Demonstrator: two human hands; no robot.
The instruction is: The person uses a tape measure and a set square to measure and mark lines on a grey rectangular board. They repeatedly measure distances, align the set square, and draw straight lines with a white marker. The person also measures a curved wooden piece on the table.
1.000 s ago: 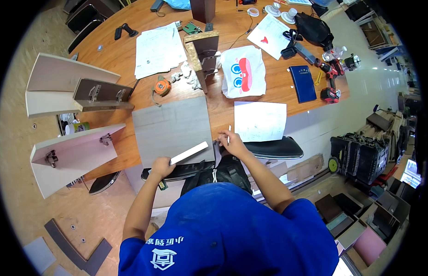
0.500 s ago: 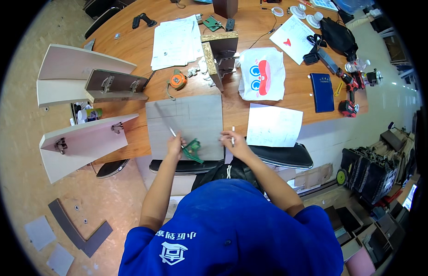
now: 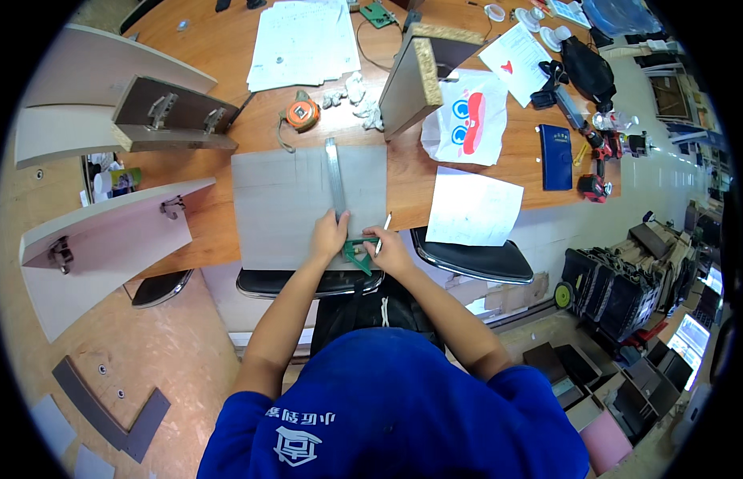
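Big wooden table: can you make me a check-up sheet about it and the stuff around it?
Surface: brown wood-grain table, crowded with things.
Job's things: flat grey rectangular board on the table; silver metal ruler and angular green piece over it.
Clutter: round orange tape measure, stacked white papers, flat dark-blue booklet, red-and-black drill.
Hands: left hand on the ruler; right hand holding a slim white pen.
Cables: thin dark cable near a green circuit board.
Surroundings: black padded chair; grey L-shaped panel on the floor.
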